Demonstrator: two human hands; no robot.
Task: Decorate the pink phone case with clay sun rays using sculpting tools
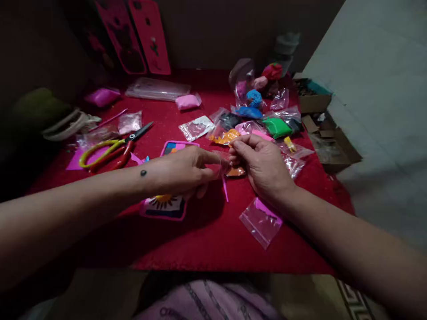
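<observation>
My right hand (pixel 263 162) is closed, thumb and index finger pinched at the edge of a clear plastic bag with a brown-orange lump (pixel 235 171) in it. My left hand (pixel 193 169) reaches across from the left, its index finger at the same bag; whether it grips the plastic is hard to see. Under my left hand and wrist lies a pink-edged decorated panel (pixel 163 217), partly hidden, with a yellow sun shape. A thin pink strip (pixel 225 189) lies just right of my left hand. An orange bag (pixel 225 137) sits behind my fingers.
Scissors (pixel 116 149) with yellow and red handles lie at the left. Several bags of coloured clay, including green (pixel 277 127) and blue (pixel 249 112), fill the back right. An open bag (pixel 261 224) lies near my right forearm. Cardboard boxes (pixel 336 144) stand beyond the right edge.
</observation>
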